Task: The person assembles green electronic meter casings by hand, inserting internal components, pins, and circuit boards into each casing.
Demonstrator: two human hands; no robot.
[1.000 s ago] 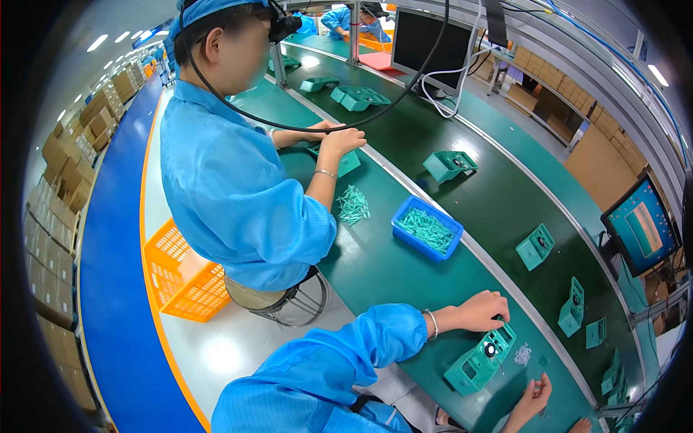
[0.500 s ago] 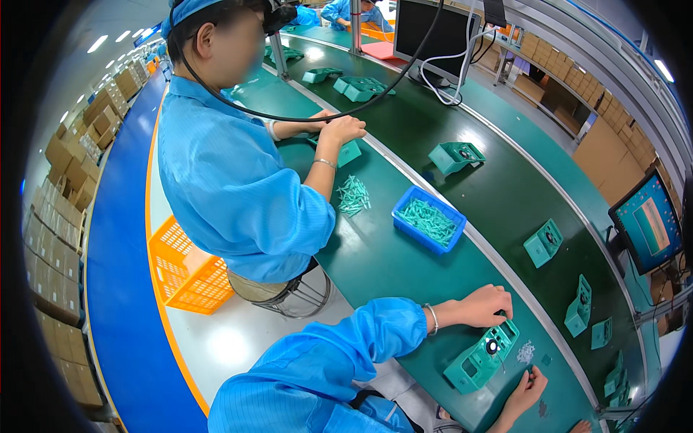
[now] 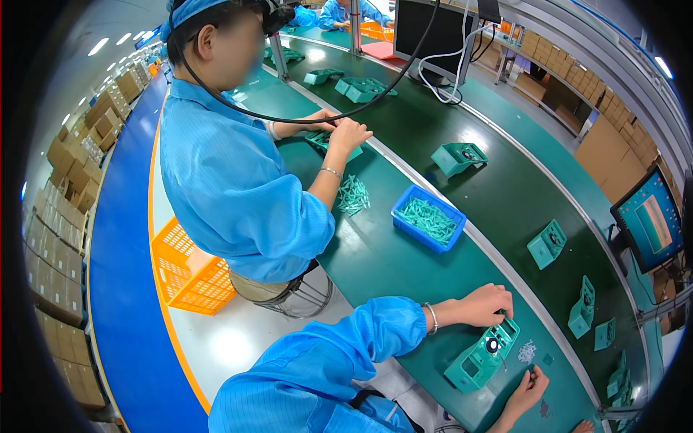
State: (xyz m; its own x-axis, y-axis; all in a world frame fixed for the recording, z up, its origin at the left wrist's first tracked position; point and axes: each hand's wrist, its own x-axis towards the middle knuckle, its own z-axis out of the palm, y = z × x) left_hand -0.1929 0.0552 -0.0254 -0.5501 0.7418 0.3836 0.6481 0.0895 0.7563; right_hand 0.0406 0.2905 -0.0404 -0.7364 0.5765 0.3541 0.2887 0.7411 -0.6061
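Observation:
A green plastic housing (image 3: 474, 364) with a round black-and-white part lies on the green bench in front of me. My left hand (image 3: 488, 306) grips its far end, with the fingers curled over the edge by a small black piece. My right hand (image 3: 529, 392) is beside the housing's right side, thumb and fingers pinched together. Whatever sits between those fingertips is too small to make out. Just beyond them is a small pile of tiny whitish parts (image 3: 527, 352).
A blue bin (image 3: 430, 219) of small green pieces stands farther up the bench, near a loose heap of them (image 3: 354, 195). At left, a co-worker (image 3: 238, 180) handles another housing. More housings (image 3: 546, 244) ride the dark belt (image 3: 498, 195). An orange crate (image 3: 191, 267) is on the floor.
Housings on the belt have shifted slightly toward the lower right. The co-worker's hands have moved a little to the right. My own hands stay nearly still.

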